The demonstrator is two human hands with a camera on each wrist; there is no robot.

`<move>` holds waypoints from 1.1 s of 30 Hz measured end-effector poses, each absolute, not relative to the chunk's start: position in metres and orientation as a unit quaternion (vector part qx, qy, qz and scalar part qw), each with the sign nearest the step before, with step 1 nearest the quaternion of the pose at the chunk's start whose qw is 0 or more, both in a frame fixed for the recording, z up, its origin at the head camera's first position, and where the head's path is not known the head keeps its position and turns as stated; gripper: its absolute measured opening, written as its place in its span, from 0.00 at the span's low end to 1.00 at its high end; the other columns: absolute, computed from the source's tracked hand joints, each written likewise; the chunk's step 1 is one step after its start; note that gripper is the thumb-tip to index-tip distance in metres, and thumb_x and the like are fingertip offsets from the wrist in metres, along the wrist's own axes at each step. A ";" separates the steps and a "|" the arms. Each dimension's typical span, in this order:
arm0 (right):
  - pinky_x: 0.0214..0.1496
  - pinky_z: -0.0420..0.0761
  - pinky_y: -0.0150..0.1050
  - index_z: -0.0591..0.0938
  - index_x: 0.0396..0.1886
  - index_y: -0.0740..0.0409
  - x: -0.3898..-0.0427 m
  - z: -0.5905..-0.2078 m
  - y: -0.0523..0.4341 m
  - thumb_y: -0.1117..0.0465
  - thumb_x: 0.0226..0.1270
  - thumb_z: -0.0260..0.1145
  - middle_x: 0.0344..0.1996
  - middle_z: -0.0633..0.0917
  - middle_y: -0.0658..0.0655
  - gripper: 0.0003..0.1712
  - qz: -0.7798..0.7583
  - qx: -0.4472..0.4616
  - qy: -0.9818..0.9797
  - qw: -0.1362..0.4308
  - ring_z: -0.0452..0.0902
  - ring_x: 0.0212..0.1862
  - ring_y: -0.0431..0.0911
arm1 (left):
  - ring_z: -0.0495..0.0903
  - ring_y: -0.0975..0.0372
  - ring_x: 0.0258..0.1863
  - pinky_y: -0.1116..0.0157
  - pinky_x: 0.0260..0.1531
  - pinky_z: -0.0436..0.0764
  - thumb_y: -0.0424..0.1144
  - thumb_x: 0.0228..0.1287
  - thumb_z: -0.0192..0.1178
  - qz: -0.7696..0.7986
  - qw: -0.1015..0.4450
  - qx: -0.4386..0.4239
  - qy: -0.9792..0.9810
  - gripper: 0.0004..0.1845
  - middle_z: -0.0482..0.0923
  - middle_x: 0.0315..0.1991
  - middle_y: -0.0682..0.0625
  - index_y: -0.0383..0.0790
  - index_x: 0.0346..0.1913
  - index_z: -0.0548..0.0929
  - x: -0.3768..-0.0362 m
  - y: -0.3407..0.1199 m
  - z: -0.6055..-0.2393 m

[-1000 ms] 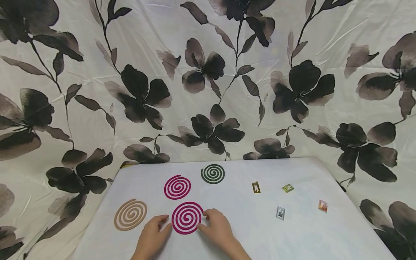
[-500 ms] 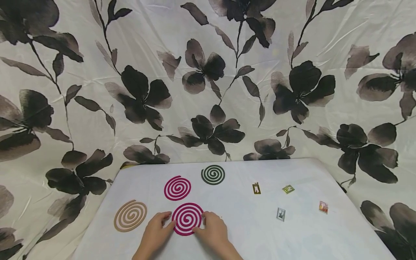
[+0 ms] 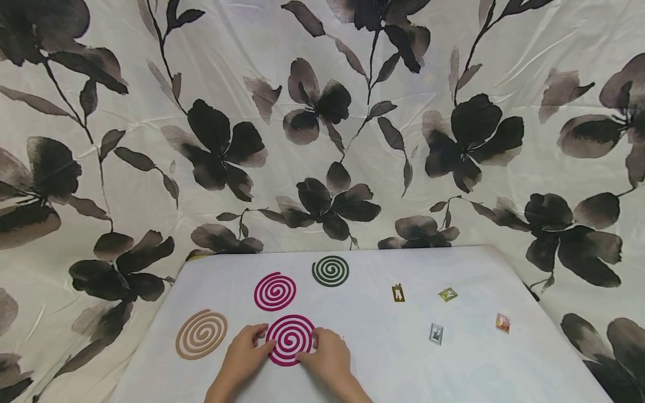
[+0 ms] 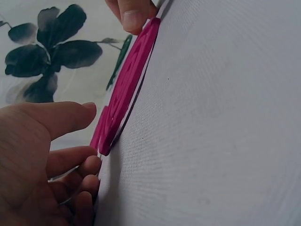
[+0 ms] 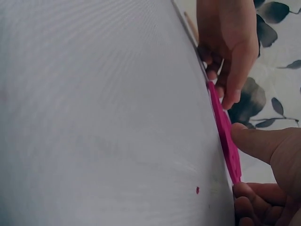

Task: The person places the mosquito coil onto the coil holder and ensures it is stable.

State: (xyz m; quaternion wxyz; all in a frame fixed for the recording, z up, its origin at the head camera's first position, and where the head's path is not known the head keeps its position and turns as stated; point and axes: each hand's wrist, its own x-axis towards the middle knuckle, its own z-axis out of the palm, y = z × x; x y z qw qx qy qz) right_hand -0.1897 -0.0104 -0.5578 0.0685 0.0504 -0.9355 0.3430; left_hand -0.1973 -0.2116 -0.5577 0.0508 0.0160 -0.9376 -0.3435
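On the near part of the white table (image 3: 403, 369), between both hands: the near magenta spiral (image 3: 290, 340), lying flat or nearly so. At its left edge, the left hand (image 3: 243, 351), half open, thumb over the rim and fingers loosely curled beside it; cannot tell whether pinching or merely touching. At its right edge, the right hand (image 3: 328, 354), thumb on top and fingertips at the rim, apparently pinching the outer ring.

Could well stretch or sag in the middle if raised by the outer ring alone, given such thin turns. Might slip on the left too, because of the doubtful hold there.

Level with it, to the left, the tan spiral (image 3: 203, 336); to the right, the silver tile (image 3: 436, 334) and the orange-red tile (image 3: 503, 323). Farther off, the yellow-green tile (image 3: 447, 294), the gold frame (image 3: 398, 287) and, just beyond the hands, the far magenta spiral (image 3: 275, 291): likely to be overlapped or snagged if pushed into from the near side. Deepest, the green spiral (image 3: 331, 271), then the flowered cloth (image 3: 403, 56).

No readable brand, label or writing anywhere; on the tiles, only designs too small to make out.
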 end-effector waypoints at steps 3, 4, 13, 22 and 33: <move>0.18 0.62 0.33 0.80 0.37 0.58 -0.191 -0.559 -0.011 0.43 0.31 0.74 0.15 0.67 0.41 0.32 0.343 0.045 -0.935 0.072 0.61 0.19 0.36 | 0.64 0.65 0.25 0.69 0.21 0.63 0.49 0.46 0.66 -0.341 0.053 0.009 -0.938 0.24 0.69 0.29 0.56 0.42 0.46 0.79 -0.200 -0.211 -0.558; 0.18 0.62 0.33 0.80 0.36 0.58 -0.192 -0.559 -0.011 0.44 0.31 0.74 0.15 0.67 0.41 0.32 0.343 0.043 -0.936 0.075 0.61 0.19 0.36 | 0.64 0.65 0.25 0.69 0.21 0.63 0.49 0.46 0.66 -0.340 0.055 0.006 -0.939 0.24 0.69 0.29 0.56 0.42 0.46 0.79 -0.201 -0.210 -0.558; 0.18 0.61 0.34 0.80 0.32 0.56 -0.194 -0.562 -0.012 0.44 0.29 0.75 0.14 0.66 0.41 0.29 0.337 0.032 -0.938 0.079 0.61 0.20 0.37 | 0.63 0.65 0.23 0.69 0.19 0.62 0.50 0.43 0.67 -0.318 0.067 0.016 -0.946 0.23 0.68 0.27 0.57 0.47 0.45 0.80 -0.205 -0.206 -0.566; 0.19 0.62 0.34 0.81 0.36 0.57 -0.193 -0.562 -0.014 0.46 0.28 0.76 0.15 0.68 0.42 0.31 0.349 0.020 -0.935 0.067 0.61 0.20 0.37 | 0.66 0.65 0.26 0.67 0.24 0.65 0.51 0.41 0.68 -0.329 0.066 0.029 -0.942 0.23 0.71 0.30 0.57 0.48 0.44 0.80 -0.204 -0.204 -0.565; 0.26 0.69 0.37 0.80 0.34 0.53 -0.190 -0.562 -0.018 0.48 0.24 0.77 0.23 0.73 0.42 0.30 0.366 0.010 -0.927 0.081 0.68 0.26 0.38 | 0.72 0.68 0.21 0.68 0.22 0.70 0.44 0.43 0.68 -0.382 0.064 0.064 -0.920 0.19 0.77 0.28 0.57 0.44 0.42 0.79 -0.203 -0.205 -0.562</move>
